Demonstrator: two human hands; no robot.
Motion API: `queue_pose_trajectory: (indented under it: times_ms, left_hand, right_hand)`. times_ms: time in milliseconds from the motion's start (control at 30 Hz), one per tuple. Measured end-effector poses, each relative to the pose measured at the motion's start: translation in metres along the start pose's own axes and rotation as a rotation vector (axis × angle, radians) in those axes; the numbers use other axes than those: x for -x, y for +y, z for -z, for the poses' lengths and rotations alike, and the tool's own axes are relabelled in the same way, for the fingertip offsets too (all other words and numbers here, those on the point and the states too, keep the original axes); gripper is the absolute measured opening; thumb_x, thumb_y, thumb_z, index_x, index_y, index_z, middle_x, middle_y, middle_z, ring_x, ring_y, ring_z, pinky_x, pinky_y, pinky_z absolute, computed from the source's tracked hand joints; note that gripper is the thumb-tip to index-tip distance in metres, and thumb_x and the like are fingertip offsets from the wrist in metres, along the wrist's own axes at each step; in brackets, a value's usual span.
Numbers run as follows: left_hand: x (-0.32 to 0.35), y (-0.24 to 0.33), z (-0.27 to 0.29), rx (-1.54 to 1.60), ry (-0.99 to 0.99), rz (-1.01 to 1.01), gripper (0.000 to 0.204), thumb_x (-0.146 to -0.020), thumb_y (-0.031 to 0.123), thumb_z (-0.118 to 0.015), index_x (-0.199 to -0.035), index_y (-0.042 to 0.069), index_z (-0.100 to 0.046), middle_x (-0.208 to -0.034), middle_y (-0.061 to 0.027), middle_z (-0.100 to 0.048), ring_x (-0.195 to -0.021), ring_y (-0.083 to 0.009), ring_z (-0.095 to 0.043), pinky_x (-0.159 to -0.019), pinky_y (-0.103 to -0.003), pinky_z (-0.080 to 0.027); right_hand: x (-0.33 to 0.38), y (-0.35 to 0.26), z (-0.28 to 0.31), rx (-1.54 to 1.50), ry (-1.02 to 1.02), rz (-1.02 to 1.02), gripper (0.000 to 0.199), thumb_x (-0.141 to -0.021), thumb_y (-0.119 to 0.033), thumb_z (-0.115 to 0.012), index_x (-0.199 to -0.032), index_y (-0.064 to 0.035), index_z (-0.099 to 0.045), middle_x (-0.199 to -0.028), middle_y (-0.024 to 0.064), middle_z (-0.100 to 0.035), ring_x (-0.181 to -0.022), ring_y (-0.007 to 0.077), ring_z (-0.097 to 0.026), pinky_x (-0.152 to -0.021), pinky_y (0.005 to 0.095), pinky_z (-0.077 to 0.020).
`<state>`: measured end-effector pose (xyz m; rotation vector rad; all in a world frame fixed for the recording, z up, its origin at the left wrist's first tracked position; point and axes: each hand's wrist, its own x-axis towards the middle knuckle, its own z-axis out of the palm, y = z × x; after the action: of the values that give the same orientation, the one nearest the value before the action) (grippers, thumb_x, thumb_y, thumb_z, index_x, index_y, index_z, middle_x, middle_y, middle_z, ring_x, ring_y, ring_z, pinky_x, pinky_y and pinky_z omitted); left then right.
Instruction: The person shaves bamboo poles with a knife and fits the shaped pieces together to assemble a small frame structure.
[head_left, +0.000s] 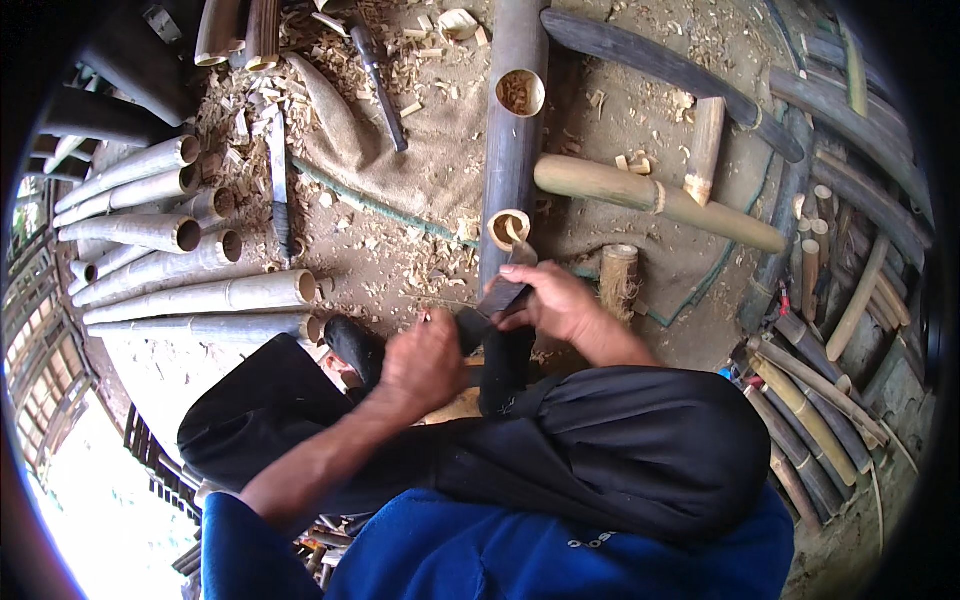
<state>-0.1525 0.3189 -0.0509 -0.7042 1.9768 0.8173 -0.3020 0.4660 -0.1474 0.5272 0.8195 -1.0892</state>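
Observation:
A dark bamboo pole (pixel 497 160) lies lengthwise ahead of me, with two round openings cut in its upper side. At its nearer opening (pixel 509 229), the tip of a knife (pixel 503 296) meets the pale cut rim. My left hand (pixel 425 362) is closed round the dark end of the knife, by its handle. My right hand (pixel 555 303) is closed further forward, with fingers and thumb pressed on the flat blade. The handle is partly hidden by my left fingers. A pale curl of wood shows at the tip.
Cut bamboo tubes (pixel 195 293) lie stacked at the left. A long-bladed knife (pixel 279 180) and a chisel-like tool (pixel 378 85) rest among wood shavings. A light bamboo pole (pixel 650 192) butts against the dark one. Near my right hand stands a wooden stump (pixel 618 275). More poles lie right.

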Motion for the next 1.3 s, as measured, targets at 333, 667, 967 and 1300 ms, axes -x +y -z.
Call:
queue_pose_trajectory:
  times_ms: [333,667,967,1300]
  left_hand:
    - [-0.006,-0.018,-0.074,0.765,0.099,-0.141,0.055,-0.072,0.027,-0.081,-0.110,-0.007,-0.058,-0.090,-0.0263,-0.068,-0.087,-0.0372,-0.069,-0.075,-0.043,-0.054]
    - [-0.016,-0.020,0.063,0.174,0.215,0.078,0.023,-0.069,0.015,-0.073,-0.082,-0.003,-0.069,-0.076,-0.0191,-0.070,-0.071,-0.0317,-0.070,-0.067,-0.045,-0.054]
    - [-0.011,-0.049,-0.043,0.670,0.281,0.097,0.043,-0.062,0.024,-0.081,-0.098,0.000,-0.072,-0.078,-0.0199,-0.070,-0.070,-0.0311,-0.070,-0.068,-0.042,-0.054]
    - [-0.012,0.042,0.090,-0.598,0.541,-0.216,0.006,-0.076,0.006,-0.064,-0.080,0.002,-0.065,-0.078,-0.0167,-0.068,-0.077,-0.0280,-0.069,-0.069,-0.041,-0.053]
  right_hand:
    - [0.015,-0.012,-0.043,0.417,0.272,0.113,0.023,-0.100,-0.025,-0.050,-0.103,-0.0022,-0.055,-0.084,0.0142,-0.068,-0.052,0.0214,-0.063,-0.044,0.0314,-0.0542]
    - [-0.027,-0.024,-0.041,-0.117,-0.084,0.189,0.024,-0.100,-0.022,-0.046,-0.105,-0.0025,-0.058,-0.102,0.0153,-0.068,-0.079,0.0245,-0.068,-0.071,0.0384,-0.0586]
    - [-0.021,-0.016,-0.060,0.292,0.116,0.097,0.022,-0.099,-0.023,-0.050,-0.103,-0.0029,-0.057,-0.096,0.0159,-0.068,-0.071,0.0233,-0.068,-0.058,0.0371,-0.0588]
    - [-0.028,0.000,-0.034,-0.606,-0.303,0.304,0.017,-0.099,-0.020,-0.048,-0.105,-0.0079,-0.059,-0.106,0.0105,-0.069,-0.084,0.0235,-0.065,-0.077,0.0393,-0.0551]
